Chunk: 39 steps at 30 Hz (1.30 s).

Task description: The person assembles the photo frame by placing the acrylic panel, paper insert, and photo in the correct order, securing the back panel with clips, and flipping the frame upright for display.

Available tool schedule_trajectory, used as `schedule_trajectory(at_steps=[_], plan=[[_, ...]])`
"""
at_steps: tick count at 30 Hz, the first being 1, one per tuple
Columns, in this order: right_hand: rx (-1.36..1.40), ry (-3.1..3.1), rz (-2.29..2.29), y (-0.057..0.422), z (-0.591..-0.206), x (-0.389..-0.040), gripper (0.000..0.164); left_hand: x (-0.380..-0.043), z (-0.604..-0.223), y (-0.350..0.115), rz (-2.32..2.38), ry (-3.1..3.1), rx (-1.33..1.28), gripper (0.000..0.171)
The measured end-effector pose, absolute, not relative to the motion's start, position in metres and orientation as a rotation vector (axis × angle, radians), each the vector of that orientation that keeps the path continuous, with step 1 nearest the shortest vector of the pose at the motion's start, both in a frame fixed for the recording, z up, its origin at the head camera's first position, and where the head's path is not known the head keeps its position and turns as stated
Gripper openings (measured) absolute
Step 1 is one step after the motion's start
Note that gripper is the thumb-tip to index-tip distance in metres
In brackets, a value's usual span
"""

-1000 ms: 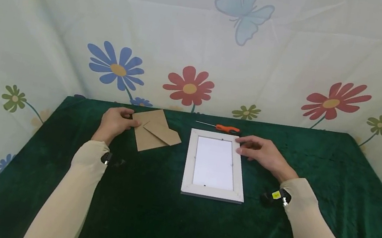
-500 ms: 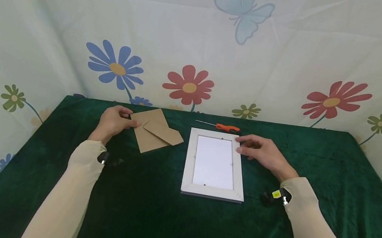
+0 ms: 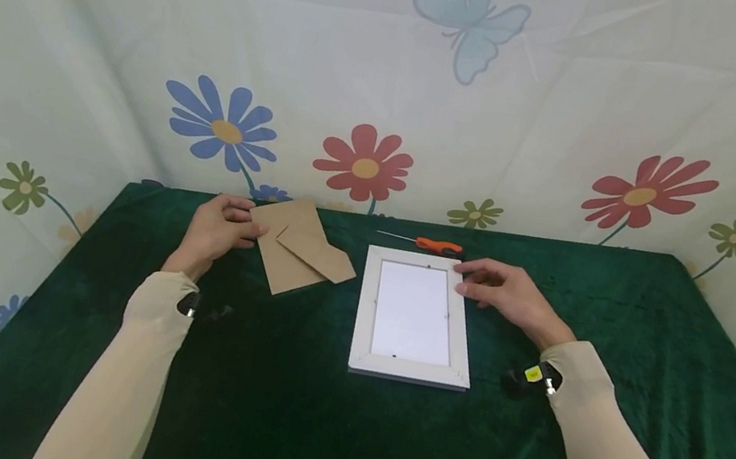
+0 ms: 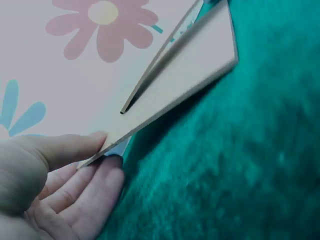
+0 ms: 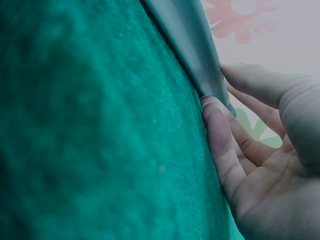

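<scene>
We see the board (image 3: 280,264), stiff and brown, above the cloth (image 3: 278,417) on the left of the table, its angled flap (image 3: 320,254) standing out from its face. The left hand (image 3: 214,231) is pinching it by the corner: in the left wrist view we make out the thumb (image 4: 75,149) on the upper face and the fingers (image 4: 107,187) underneath. The board sits tilted over its own shadow; whether any edge touches the cloth we cannot tell. Just to its right, apart from it, we find the white frame (image 3: 366,310) lying on the cloth, with a white panel (image 3: 414,314) in its opening and small dark tabs (image 3: 394,356) around that. The right hand (image 3: 507,289) is gripping the frame's far right corner between thumb and fingers. Just behind the frame we see a screwdriver (image 3: 438,247), orange handle to the right, shaft pointing left. Beyond the table hangs a pale curtain (image 3: 564,108) printed with flowers (image 3: 365,168) and a blue butterfly (image 3: 471,23).
</scene>
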State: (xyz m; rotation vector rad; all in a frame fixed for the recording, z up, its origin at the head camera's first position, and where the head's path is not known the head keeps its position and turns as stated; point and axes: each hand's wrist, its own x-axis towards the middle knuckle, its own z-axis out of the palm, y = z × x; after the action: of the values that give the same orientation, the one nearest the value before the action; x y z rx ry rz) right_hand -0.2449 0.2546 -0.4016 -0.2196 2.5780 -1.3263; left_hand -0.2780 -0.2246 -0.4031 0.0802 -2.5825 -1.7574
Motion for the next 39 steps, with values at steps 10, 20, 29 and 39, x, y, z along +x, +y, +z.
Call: schedule_trajectory(at_steps=[10, 20, 29, 39], plan=[[-0.219, 2.581, -1.321, 0.255, -0.401, -0.246, 0.055, -0.275, -0.399, -0.215, -1.869, -2.393, 0.068, 0.046], [-0.22, 2.579, -1.321, 0.256, -0.401, -0.246, 0.054, -0.272, -0.39, -0.213, -1.866, -2.362, 0.058, 0.046], [-0.212, 2.578, -1.32, 0.255, -0.401, -0.247, 0.054, -0.266, -0.375, -0.206, -1.841, -2.32, 0.053, 0.04], [-0.214, 2.572, -1.323, 0.254, -0.402, -0.246, 0.052, -0.261, -0.363, -0.197, -1.855, -2.301, 0.017, 0.041]])
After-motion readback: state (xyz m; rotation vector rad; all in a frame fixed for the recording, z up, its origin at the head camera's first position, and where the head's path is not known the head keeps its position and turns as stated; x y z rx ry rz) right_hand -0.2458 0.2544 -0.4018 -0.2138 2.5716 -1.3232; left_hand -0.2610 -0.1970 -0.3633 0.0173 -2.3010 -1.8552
